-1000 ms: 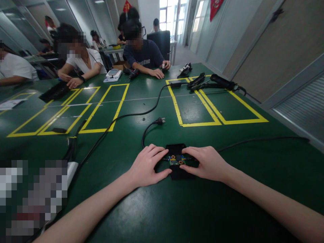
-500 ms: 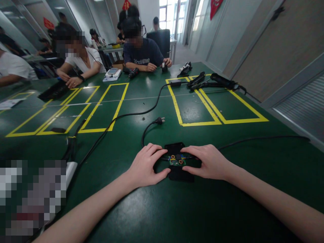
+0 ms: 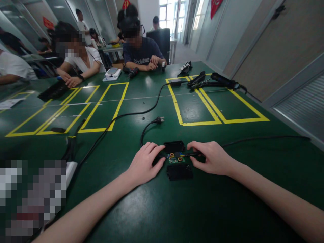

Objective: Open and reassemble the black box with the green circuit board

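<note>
Since a second ago: hands have spread apart, and the lower shell half has slid out toward the wearer, clear of the board.

Green table point(image 3: 227, 209): power adapter lies at centre, near edge, opened up.

Left hand point(image 3: 145, 163), 9 o'clock of the board: fingers laid over the mains cord point(image 3: 144, 133) where it enters. Can't tell if it's actually gripped.

Right hand point(image 3: 214, 158), 3 o'clock: thumb and forefinger pinch the output cord point(image 3: 253, 138) right at the board edge.

Progress, my read: housing split is done. Both halves are off. The board is still wired to both cords and not lifted out.

Near shell half point(image 3: 179, 172), 6 o'clock, flat, just apart from the board. Far shell half point(image 3: 174, 146), 12 o'clock, touching or nearly touching.

Circuit board point(image 3: 174, 158): small and green, two orange-ringed round parts, blue bits, bare between the shells.

Plug point(image 3: 159, 119), unplugged, lies further out at 11 o'clock.
</note>
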`<state>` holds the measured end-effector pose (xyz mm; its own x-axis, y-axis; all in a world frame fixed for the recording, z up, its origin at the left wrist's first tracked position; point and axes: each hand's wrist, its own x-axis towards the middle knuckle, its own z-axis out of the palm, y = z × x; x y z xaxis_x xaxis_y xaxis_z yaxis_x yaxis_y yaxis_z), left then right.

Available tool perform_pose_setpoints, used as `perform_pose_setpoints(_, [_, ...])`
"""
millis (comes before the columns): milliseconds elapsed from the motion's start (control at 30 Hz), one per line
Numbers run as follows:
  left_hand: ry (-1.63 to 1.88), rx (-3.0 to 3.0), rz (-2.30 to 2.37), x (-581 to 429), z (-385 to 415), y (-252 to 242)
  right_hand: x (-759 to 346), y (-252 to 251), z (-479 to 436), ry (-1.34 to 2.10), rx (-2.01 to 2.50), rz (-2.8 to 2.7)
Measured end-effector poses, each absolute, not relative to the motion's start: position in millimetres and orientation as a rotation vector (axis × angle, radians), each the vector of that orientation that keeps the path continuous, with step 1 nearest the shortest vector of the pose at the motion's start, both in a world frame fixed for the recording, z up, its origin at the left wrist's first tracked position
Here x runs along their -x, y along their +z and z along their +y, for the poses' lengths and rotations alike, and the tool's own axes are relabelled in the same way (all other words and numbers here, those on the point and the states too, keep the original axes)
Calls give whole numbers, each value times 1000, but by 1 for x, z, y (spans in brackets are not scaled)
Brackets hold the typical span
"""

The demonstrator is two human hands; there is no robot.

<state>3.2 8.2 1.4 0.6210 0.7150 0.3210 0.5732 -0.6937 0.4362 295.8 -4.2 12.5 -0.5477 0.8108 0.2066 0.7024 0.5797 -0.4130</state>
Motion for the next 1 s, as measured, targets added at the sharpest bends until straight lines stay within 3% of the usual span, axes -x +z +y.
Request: perform_pose_setpoints(1000, [669, -2653, 1140, -1, 10, -2, -306, 7, 0, 330, 1246, -2523])
